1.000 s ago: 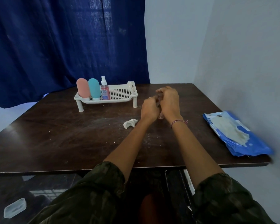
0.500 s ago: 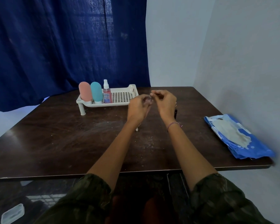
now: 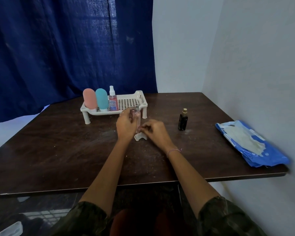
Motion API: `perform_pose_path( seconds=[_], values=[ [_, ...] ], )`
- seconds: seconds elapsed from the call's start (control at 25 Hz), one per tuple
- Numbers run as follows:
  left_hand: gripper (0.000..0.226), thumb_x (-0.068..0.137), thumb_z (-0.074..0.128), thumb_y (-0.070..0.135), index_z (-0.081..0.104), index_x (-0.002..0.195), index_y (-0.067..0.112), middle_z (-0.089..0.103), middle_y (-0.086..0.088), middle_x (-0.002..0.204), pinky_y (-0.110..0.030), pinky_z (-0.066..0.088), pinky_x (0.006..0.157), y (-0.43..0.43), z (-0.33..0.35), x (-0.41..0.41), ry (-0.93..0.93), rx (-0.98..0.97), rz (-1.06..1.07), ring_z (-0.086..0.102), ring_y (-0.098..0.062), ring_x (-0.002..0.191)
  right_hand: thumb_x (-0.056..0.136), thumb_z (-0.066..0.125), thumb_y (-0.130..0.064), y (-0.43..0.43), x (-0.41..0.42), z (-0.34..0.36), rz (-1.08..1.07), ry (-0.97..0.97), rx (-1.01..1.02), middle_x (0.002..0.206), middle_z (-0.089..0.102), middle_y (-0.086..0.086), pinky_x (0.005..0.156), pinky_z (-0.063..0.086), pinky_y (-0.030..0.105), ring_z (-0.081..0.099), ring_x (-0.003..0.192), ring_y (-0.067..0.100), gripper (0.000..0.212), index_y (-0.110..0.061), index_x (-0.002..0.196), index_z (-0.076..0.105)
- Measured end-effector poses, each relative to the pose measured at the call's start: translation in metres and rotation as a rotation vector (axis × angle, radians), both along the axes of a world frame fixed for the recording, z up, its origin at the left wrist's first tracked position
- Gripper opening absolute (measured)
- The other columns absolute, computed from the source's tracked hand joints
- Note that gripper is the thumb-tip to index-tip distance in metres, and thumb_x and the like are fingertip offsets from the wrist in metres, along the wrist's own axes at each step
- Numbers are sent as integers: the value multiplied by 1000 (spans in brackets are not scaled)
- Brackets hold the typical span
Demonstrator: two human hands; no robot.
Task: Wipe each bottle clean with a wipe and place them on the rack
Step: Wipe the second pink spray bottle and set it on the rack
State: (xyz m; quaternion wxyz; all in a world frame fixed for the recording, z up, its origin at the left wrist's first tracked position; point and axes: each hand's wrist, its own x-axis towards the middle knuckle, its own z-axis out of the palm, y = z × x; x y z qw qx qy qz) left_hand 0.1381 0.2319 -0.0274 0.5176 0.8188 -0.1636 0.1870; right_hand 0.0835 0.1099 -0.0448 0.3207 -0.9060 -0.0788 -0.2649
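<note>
My left hand [image 3: 126, 127] grips a small clear pink spray bottle [image 3: 137, 116] upright, just in front of the white rack [image 3: 142, 97]. My right hand [image 3: 154, 132] hovers beside it with fingers curled together right above a crumpled white wipe [image 3: 140, 138] lying on the table; nothing shows in its fingers. On the rack's left end stand a pink bottle [image 3: 89, 99], a teal bottle [image 3: 101, 99] and a clear spray bottle with a pink label [image 3: 113, 101]. A small black bottle with a gold top [image 3: 183, 121] stands alone on the table to the right.
A blue pack of wipes [image 3: 250, 144], open, lies near the right edge of the dark wooden table [image 3: 58, 142]. A blue curtain hangs behind the rack and a white wall runs along the right side. The rack's right half holds nothing.
Both hands were joined around the pink spray bottle; now they have parted. The left keeps the bottle upright, the right has dropped down to the wipe. The black bottle has come into view.
</note>
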Motion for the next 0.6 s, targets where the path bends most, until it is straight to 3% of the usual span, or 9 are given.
perform_pose_path(
  seconds=[0.12, 0.2, 0.36, 0.44, 0.6],
  values=[
    [37, 93, 57, 19, 52, 129, 13, 60, -9, 124, -34, 49, 94, 9, -14, 0, 7, -127, -45, 57, -18, 113, 80, 70, -37, 0, 0, -7, 27, 51, -155, 88, 63, -2, 72, 41, 23, 47, 83, 9, 28, -14, 96, 72],
    [38, 93, 56, 17, 51, 130, 13, 58, -9, 126, -31, 48, 93, 14, -18, 2, 10, -194, -48, 56, -17, 113, 78, 70, -41, -1, 0, -7, 51, 69, -173, 89, 59, -6, 71, 34, 17, 42, 85, 5, 34, -16, 99, 71],
    [39, 92, 56, 8, 50, 131, 10, 56, -8, 126, -21, 50, 86, 16, -18, 6, 58, -263, -110, 56, -14, 109, 78, 73, -29, 0, 0, -8, 136, 91, -213, 98, 65, -1, 75, 32, 13, 47, 89, 7, 31, -11, 103, 71],
    [39, 91, 56, 5, 51, 130, 10, 58, -8, 124, -20, 50, 85, 15, -17, 6, 92, -287, -141, 57, -14, 106, 77, 74, -19, -3, -1, -6, 120, 86, -23, 97, 68, 1, 77, 38, 14, 55, 86, 7, 24, -10, 99, 72],
    [37, 90, 57, 8, 54, 127, 11, 63, -4, 116, -28, 51, 90, 15, -14, 6, 212, -347, -213, 60, -12, 103, 79, 73, -21, -11, -4, 3, 0, -27, 531, 91, 69, -10, 72, 49, 15, 62, 85, 0, 12, -20, 91, 71]
  ],
)
